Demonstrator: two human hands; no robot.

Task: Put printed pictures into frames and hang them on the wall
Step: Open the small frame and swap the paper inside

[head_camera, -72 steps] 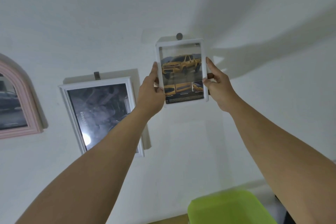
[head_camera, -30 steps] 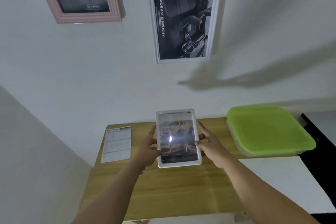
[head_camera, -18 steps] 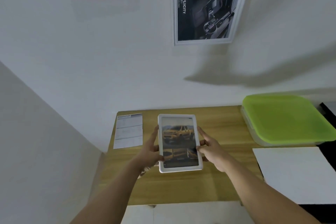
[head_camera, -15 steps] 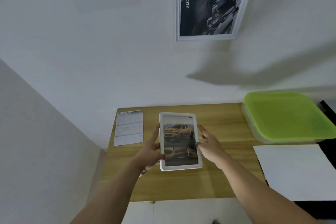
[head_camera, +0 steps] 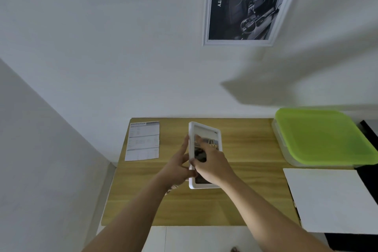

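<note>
Though it was at the wall [head_camera: 122, 57] moments ago, over the table [head_camera: 245, 200] the frame [head_camera: 212, 135] now tilts on its left edge. The left hand [head_camera: 178, 168] holds that edge and the right hand [head_camera: 212, 168] curls over its glass: likely a flip to fix the back.

Bare tabletop [head_camera: 245, 200] around frame [head_camera: 212, 141], sheet [head_camera: 143, 141] left, green-lidded box [head_camera: 321, 135] right (near wall [head_camera: 143, 57])

Rectangular light-wood table [head_camera: 204, 206], far edge against the wall. Printed white specification sheet [head_camera: 143, 141] flat at far left corner, square to the edges. Clear plastic box with lime-green lid [head_camera: 323, 135] at far right corner. Plain white rectangular board [head_camera: 333, 200] over near right corner, just beside the box, slightly overhanging near edge.
</note>
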